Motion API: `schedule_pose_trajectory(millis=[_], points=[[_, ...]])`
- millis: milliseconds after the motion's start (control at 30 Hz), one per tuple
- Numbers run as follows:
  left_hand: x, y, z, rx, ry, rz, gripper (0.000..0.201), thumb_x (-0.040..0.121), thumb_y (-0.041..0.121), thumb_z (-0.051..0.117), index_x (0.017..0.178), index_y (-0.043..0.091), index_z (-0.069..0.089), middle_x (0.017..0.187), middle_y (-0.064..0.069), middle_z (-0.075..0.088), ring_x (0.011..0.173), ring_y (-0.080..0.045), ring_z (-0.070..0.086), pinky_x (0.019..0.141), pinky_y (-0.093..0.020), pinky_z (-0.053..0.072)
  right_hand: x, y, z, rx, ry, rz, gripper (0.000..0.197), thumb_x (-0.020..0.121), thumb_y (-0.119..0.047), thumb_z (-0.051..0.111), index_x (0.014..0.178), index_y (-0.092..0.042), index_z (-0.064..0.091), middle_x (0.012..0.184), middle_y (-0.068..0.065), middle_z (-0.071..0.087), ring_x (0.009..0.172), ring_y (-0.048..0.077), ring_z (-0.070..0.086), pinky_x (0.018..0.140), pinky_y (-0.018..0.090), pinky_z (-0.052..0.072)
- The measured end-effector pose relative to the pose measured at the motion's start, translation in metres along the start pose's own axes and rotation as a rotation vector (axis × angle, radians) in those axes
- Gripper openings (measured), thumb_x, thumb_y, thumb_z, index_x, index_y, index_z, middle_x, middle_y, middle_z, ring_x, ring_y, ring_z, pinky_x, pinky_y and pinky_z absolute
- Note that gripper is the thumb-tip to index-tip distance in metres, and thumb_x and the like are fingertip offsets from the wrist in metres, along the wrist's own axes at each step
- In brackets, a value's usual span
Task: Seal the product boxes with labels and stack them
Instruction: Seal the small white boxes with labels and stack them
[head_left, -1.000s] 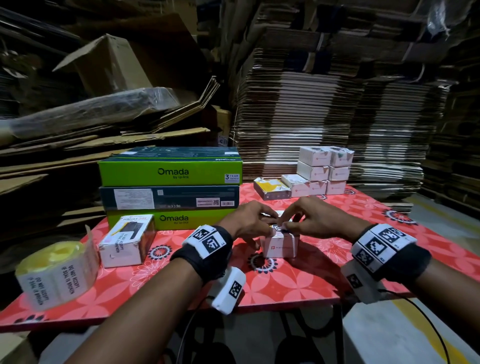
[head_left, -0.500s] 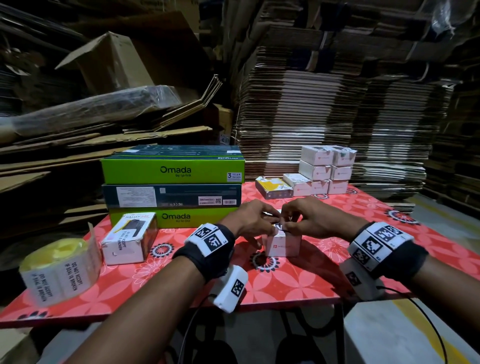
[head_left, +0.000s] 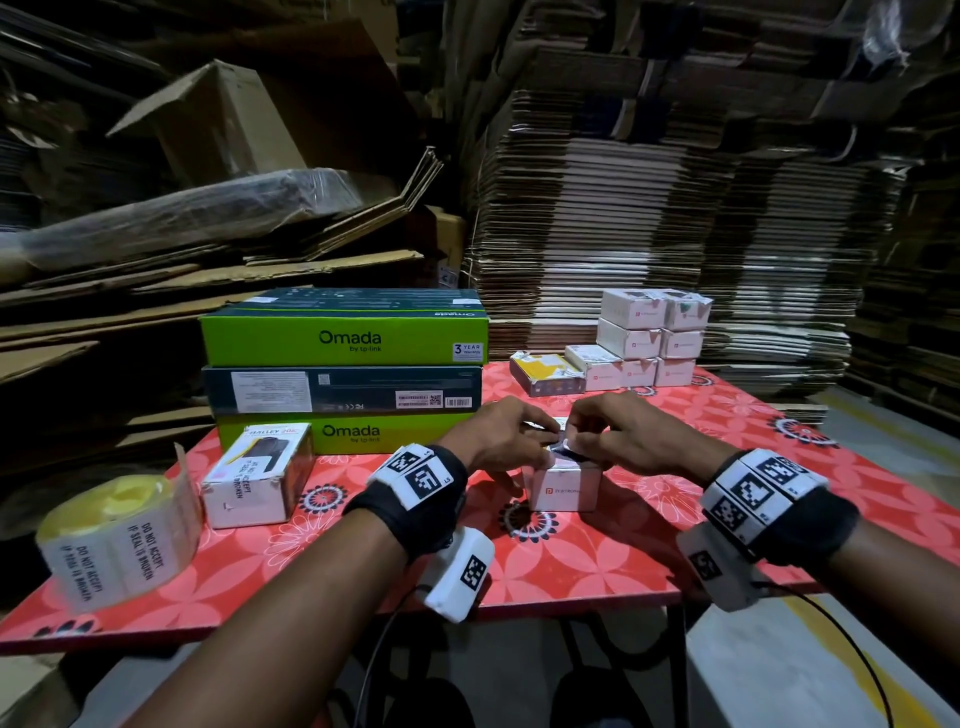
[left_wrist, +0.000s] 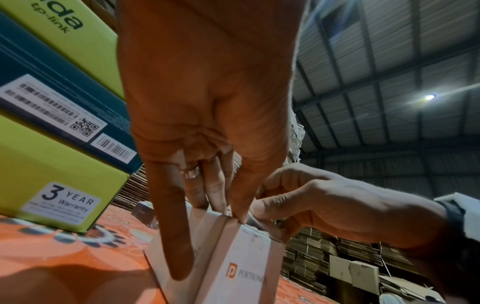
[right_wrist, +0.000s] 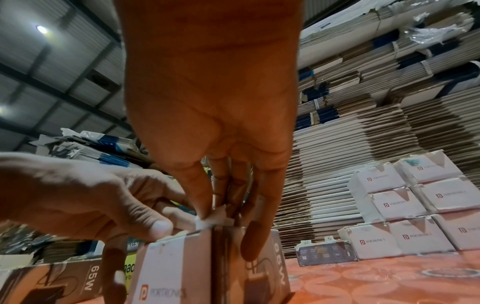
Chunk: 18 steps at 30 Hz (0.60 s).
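Box: small white Portronics carton (head_left: 563, 488), "65W" on its side, upright at the mid-front of the red floral table (head_left: 597, 561).
Label: white sticker (right_wrist: 213, 218) at the top edge, looks only half pressed down.
Left hand (head_left: 501, 436): fingertips grip the box top.
Right hand (head_left: 618, 439): thumb and forefinger pinch the label.
Stack: sealed white boxes (head_left: 652, 338), far right.
Roll: seal labels (head_left: 111, 535), left edge.

Premises: a packing warehouse. Evidence: tall stacks of flattened cardboard cartons (head_left: 649, 218) fill the background, a corrugated metal roof (left_wrist: 389, 61) on steel beams spans overhead, and boxed goods (head_left: 343, 338) sit on a red table (head_left: 571, 561).
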<state>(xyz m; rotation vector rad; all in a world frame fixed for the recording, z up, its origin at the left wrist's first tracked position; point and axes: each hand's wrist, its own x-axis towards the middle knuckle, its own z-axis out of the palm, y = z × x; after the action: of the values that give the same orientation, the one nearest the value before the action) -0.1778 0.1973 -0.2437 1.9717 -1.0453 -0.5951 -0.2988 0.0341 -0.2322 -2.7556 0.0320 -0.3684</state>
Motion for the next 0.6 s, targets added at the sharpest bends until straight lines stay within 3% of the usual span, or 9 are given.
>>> schedule_pose_trajectory(millis=[67,200,267,333,433,600], points=[[-0.0005,0.0004,0.0003,-0.002,0.005,0.01,0.048,0.086,0.004,0.073,0.131,0.015,0.063,0.128,-0.002,0.067,0.11,-0.029,0.068,0.068,-0.047,0.063,-0.0012,-0.0002,-0.0012,0.032,0.006,0.016,0.014,0.095,-0.012,0.061,0.081,-0.016,0.062,0.071,0.0,0.067,0.063,0.013,0.06,0.066,0.041,0.054],[0.0012,-0.0024,-0.0002,0.013,0.003,0.056,0.05,0.087,0.002,0.073,0.134,0.011,0.06,0.134,-0.004,0.065,0.12,-0.016,0.064,0.06,-0.019,0.053,-0.0015,-0.0009,-0.0001,0.076,0.042,0.042,0.012,0.094,-0.01,0.061,0.083,-0.014,0.066,0.073,0.0,0.068,0.067,0.014,0.065,0.066,0.041,0.058],[0.0021,-0.0035,-0.0003,-0.012,-0.007,0.054,0.052,0.087,0.0,0.072,0.136,0.009,0.058,0.136,-0.005,0.064,0.122,-0.015,0.062,0.056,-0.016,0.053,-0.0011,-0.0008,0.0011,0.1,0.061,0.065,0.011,0.093,-0.008,0.06,0.085,-0.01,0.067,0.074,0.002,0.069,0.069,0.017,0.066,0.068,0.044,0.059],[0.0035,-0.0048,-0.0004,-0.022,-0.006,0.054,0.054,0.087,0.0,0.072,0.138,0.009,0.056,0.135,-0.005,0.064,0.123,-0.016,0.062,0.062,-0.024,0.058,-0.0012,-0.0013,0.0016,0.121,0.073,0.093,0.011,0.094,-0.007,0.059,0.086,-0.007,0.067,0.078,0.007,0.07,0.075,0.024,0.068,0.071,0.047,0.06],[0.0064,-0.0077,-0.0003,-0.039,0.0,0.055,0.055,0.085,-0.001,0.073,0.137,0.009,0.057,0.134,-0.006,0.065,0.125,-0.018,0.061,0.088,-0.046,0.06,-0.002,-0.0027,0.0009,0.165,0.097,0.134,0.012,0.095,-0.006,0.058,0.087,-0.005,0.067,0.084,0.013,0.071,0.081,0.031,0.07,0.071,0.049,0.061],[0.0036,-0.0045,0.0006,-0.063,-0.009,0.036,0.056,0.086,-0.002,0.071,0.138,0.009,0.054,0.135,-0.002,0.064,0.125,-0.017,0.061,0.084,-0.05,0.06,-0.0018,0.0014,0.0007,0.178,0.143,0.174,0.013,0.092,-0.007,0.059,0.082,-0.009,0.068,0.08,0.008,0.071,0.082,0.03,0.069,0.073,0.048,0.061]])
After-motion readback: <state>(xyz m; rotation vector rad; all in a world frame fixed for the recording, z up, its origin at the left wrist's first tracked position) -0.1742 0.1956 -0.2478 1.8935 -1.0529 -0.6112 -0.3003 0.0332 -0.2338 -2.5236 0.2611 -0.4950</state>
